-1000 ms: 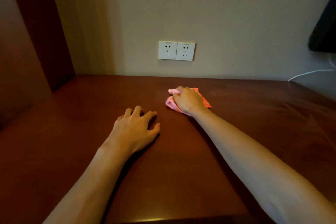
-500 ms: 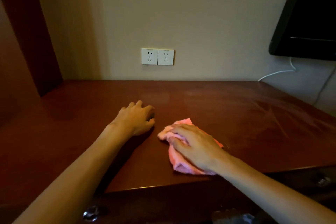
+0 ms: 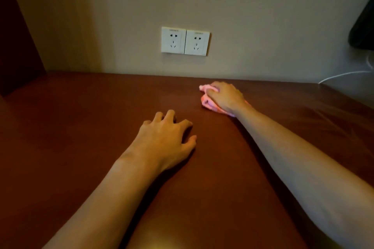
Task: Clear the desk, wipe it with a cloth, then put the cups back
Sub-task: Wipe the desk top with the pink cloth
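The right hand [image 3: 226, 98] holds the bunched pink cloth [image 3: 208, 103] pressed at the far edge of the dark reddish-brown wooden bench [image 3: 81, 127], unwiped surface lying nearward, while the left hand [image 3: 166, 139] rests loosely spread, holding nothing.

Pink cloth [image 3: 208, 103] on a plain dark reddish-brown counter [image 3: 101, 111]; white sockets [image 3: 185, 41] on a beige wall [image 3: 242, 16].

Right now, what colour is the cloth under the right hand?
Pink. The cloth shows bunched under the right hand on the desk in the head view.
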Tool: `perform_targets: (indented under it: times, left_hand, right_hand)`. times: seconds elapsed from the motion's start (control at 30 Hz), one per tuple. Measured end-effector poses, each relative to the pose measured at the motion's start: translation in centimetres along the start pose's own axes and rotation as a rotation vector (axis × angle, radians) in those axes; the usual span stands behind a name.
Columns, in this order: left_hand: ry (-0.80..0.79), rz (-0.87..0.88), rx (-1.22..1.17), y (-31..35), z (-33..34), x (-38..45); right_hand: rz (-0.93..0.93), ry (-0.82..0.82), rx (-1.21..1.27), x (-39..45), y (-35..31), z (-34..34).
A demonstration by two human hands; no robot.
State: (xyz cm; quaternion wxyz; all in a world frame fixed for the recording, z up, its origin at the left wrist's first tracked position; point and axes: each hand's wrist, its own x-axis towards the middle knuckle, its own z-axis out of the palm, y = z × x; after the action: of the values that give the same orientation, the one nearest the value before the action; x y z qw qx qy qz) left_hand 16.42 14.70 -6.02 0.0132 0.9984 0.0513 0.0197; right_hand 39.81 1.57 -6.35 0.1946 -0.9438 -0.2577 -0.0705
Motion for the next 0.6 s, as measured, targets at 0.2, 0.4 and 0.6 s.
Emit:
perform_targets:
  times: [0.2, 0.4, 0.6]
  left_hand:
    - [-0.013, -0.024, -0.009, 0.0, -0.5, -0.4]
    - [0.029, -0.047, -0.070, 0.5, -0.6, -1.5]
    - [0.076, -0.037, -0.124, 0.5, -0.6, -3.6]
  right_hand:
    - [-0.007, -0.007, -0.036, -1.3, -0.5, -0.6]
    - [-0.188, -0.043, 0.052, -14.9, -0.6, -3.6]
    - [-0.293, -0.064, 0.062, -29.6, -0.4, -6.2]
